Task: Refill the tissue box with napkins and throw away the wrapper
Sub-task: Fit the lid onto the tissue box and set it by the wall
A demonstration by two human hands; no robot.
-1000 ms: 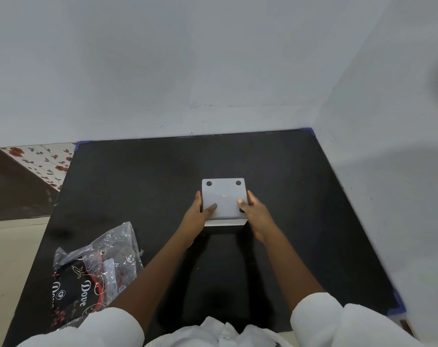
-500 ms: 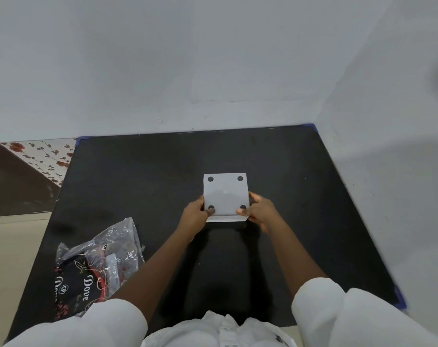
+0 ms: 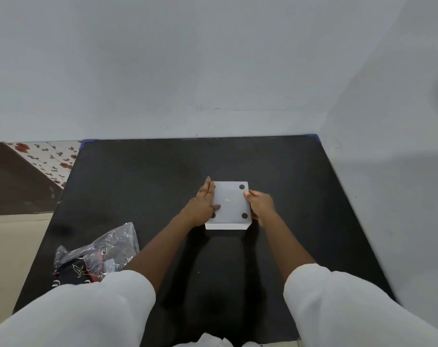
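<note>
A white square tissue box [image 3: 230,204] lies on the black table [image 3: 143,176], its flat face with black round pads at the corners turned up. My left hand [image 3: 203,205] lies along the box's left side with straight fingers and the thumb on the top face. My right hand [image 3: 260,205] grips the right side, thumb on the top edge. A crumpled clear plastic wrapper with black and red print [image 3: 97,256] lies at the table's near left, partly hidden by my left sleeve.
Grey walls close the table at the back and on the right. Left of the table are a floral-patterned surface [image 3: 47,156] and a brown one. My white sleeves fill the bottom of the view.
Both hands slid from the box's near edge to its left and right sides. The left fingers have straightened along the side. The box stays on the table.
</note>
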